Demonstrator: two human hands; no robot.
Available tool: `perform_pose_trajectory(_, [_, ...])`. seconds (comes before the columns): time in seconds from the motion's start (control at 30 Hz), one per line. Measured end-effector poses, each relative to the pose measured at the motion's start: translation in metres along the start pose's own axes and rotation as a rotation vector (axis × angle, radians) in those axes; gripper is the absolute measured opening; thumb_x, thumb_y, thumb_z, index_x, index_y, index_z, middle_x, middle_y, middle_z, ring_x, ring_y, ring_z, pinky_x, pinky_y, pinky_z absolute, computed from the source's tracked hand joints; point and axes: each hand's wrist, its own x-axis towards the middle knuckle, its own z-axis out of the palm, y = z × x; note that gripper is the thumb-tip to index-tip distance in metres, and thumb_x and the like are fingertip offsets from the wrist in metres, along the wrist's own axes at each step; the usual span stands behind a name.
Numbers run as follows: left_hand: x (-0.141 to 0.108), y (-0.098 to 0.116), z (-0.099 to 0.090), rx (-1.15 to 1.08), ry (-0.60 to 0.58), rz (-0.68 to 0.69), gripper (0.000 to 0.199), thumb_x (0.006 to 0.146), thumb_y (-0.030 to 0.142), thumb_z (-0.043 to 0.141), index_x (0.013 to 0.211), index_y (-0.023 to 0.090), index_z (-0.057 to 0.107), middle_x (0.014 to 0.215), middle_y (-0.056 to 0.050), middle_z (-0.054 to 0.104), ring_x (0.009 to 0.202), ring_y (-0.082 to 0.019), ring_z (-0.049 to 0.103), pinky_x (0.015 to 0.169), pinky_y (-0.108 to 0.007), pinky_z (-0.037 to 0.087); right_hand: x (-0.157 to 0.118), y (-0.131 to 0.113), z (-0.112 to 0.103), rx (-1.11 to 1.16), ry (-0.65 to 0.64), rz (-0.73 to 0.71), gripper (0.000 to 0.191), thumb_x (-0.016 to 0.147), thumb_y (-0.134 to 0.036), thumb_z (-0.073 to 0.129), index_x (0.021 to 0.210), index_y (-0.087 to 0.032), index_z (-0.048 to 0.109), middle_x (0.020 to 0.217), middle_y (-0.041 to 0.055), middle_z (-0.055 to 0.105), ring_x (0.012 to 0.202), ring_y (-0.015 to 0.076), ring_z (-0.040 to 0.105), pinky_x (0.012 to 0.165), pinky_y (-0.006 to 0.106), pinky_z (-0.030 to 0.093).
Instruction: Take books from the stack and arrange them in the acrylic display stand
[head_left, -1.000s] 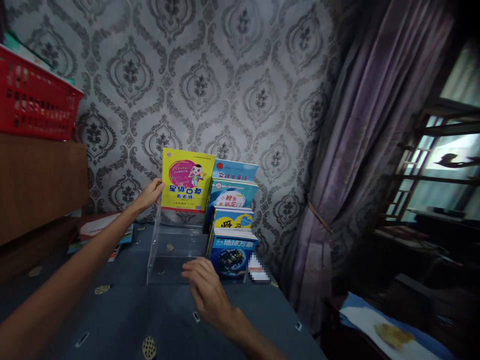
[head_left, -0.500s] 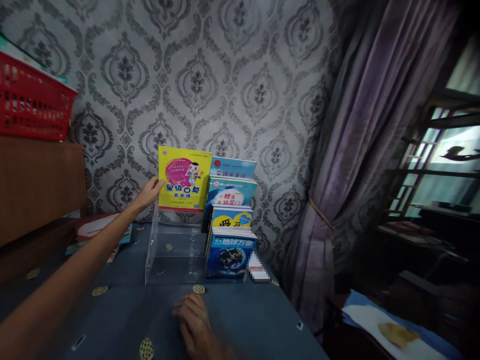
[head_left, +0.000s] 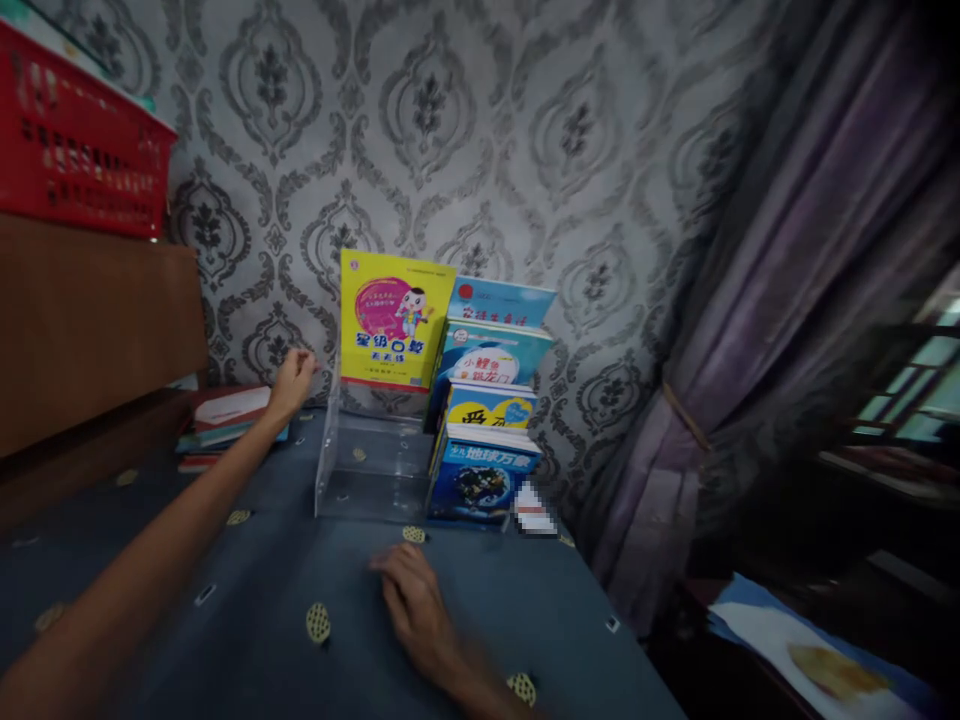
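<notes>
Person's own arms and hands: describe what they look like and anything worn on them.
No sleeves show on the left arm or right arm. The left hand and right hand are gloveless; no watch or bracelet shows.

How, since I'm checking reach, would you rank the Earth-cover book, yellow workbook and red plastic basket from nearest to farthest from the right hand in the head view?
1. Earth-cover book: ahead and right of the right hand.
2. Yellow workbook: rear left in the clear rack.
3. Red plastic basket: far upper left.
</notes>
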Motion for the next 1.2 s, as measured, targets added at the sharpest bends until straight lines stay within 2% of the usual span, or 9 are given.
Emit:
perform_pose_trajectory(0.1, [-0.036, -0.043, -0.014, 0.256, -0.023, -0.052, 0.034, 0.092, 0.034, 0.044, 0.117, 0.014, 0.056, 0.122, -0.02, 0.067, 0.124, -0.034, 0.057, 0.104, -0.049, 0.044, 0.001, 0.001, 0.001, 0.027, -0.055, 0.036, 0.032, 0.094, -0.003, 0.046, 0.109, -0.024, 0.066, 0.101, 0.0053, 0.073, 0.097, 0.021, 0.066, 0.095, 0.039, 0.052])
perform_pose_trajectory(0.17, [-0.055, -0.067, -0.028, 0.406, -0.05, -0.072, 0.042, 0.089, 0.032, 0.045, 0.122, 0.009, 0.056, 0.135, -0.026, 0.059, 0.136, -0.038, 0.046, 0.112, -0.055, 0.035, 0.002, 0.002, 0.001, 0.04, -0.071, 0.048, 0.033, 0.094, -0.003, 0.046, 0.11, -0.024, 0.067, 0.101, 0.0055, 0.073, 0.097, 0.0208, 0.065, 0.093, 0.037, 0.052])
perform_pose_trajectory(0.27, [-0.07, -0.093, -0.047, 0.584, -0.103, -0.111, 0.053, 0.089, 0.036, 0.047, 0.129, 0.002, 0.054, 0.144, -0.032, 0.051, 0.144, -0.043, 0.036, 0.115, -0.062, 0.026, 0.002, 0.004, 0.001, 0.058, -0.076, 0.051, 0.033, 0.094, -0.003, 0.047, 0.11, -0.024, 0.067, 0.099, 0.005, 0.073, 0.096, 0.0207, 0.065, 0.09, 0.036, 0.052])
perform_pose_trajectory(0.4, [-0.073, -0.11, -0.062, 0.729, -0.206, -0.139, 0.053, 0.093, 0.04, 0.044, 0.134, 0.007, 0.056, 0.143, -0.027, 0.056, 0.141, -0.041, 0.043, 0.113, -0.067, 0.029, 0.001, 0.006, 0.002, 0.062, -0.064, 0.058, 0.032, 0.095, -0.004, 0.047, 0.11, -0.025, 0.067, 0.1, 0.0054, 0.073, 0.096, 0.021, 0.066, 0.089, 0.037, 0.053])
perform_pose_trajectory(0.57, [-0.074, -0.114, -0.068, 0.832, -0.294, -0.129, 0.047, 0.098, 0.037, 0.041, 0.138, 0.017, 0.054, 0.146, -0.021, 0.056, 0.138, -0.038, 0.047, 0.111, -0.074, 0.025, 0.003, 0.004, 0.001, 0.054, -0.101, 0.063, 0.031, 0.096, -0.006, 0.045, 0.109, -0.024, 0.067, 0.099, 0.0055, 0.073, 0.093, 0.0203, 0.067, 0.086, 0.036, 0.054])
perform_pose_trajectory(0.7, [-0.075, -0.113, -0.075, 0.879, -0.333, -0.098, 0.043, 0.099, 0.034, 0.041, 0.138, 0.022, 0.054, 0.144, -0.019, 0.058, 0.135, -0.036, 0.05, 0.108, -0.073, 0.03, 0.005, 0.003, 0.0, 0.05, -0.093, 0.056, 0.031, 0.096, -0.006, 0.045, 0.109, -0.024, 0.067, 0.099, 0.0057, 0.073, 0.094, 0.0206, 0.067, 0.086, 0.036, 0.055])
perform_pose_trajectory(0.8, [-0.075, -0.112, -0.081, 0.919, -0.355, -0.065, 0.041, 0.098, 0.03, 0.041, 0.135, 0.02, 0.056, 0.137, -0.019, 0.064, 0.126, -0.037, 0.057, 0.105, -0.069, 0.034, 0.005, 0.003, 0.001, 0.054, -0.101, 0.048, 0.032, 0.096, -0.006, 0.044, 0.108, -0.024, 0.068, 0.095, 0.0057, 0.073, 0.091, 0.0205, 0.067, 0.083, 0.035, 0.055])
perform_pose_trajectory(1.0, [-0.076, -0.107, -0.092, 1.009, -0.402, 0.037, 0.041, 0.098, 0.023, 0.033, 0.119, 0.012, 0.066, 0.114, -0.023, 0.073, 0.104, -0.036, 0.07, 0.098, -0.053, 0.041, 0.005, 0.003, 0.001, 0.043, -0.108, 0.072, 0.033, 0.094, -0.004, 0.047, 0.11, -0.024, 0.068, 0.1, 0.0057, 0.074, 0.095, 0.0212, 0.067, 0.089, 0.037, 0.055])
perform_pose_trajectory(1.2, [-0.08, -0.095, -0.097, 1.06, -0.471, 0.192, 0.041, 0.086, 0.005, 0.039, 0.116, 0.006, 0.067, 0.104, -0.026, 0.075, 0.101, -0.034, 0.072, 0.099, -0.048, 0.039, 0.005, 0.002, 0.001, 0.043, -0.103, 0.058, 0.031, 0.094, -0.004, 0.047, 0.106, -0.023, 0.068, 0.095, 0.0054, 0.073, 0.091, 0.021, 0.066, 0.085, 0.036, 0.055])
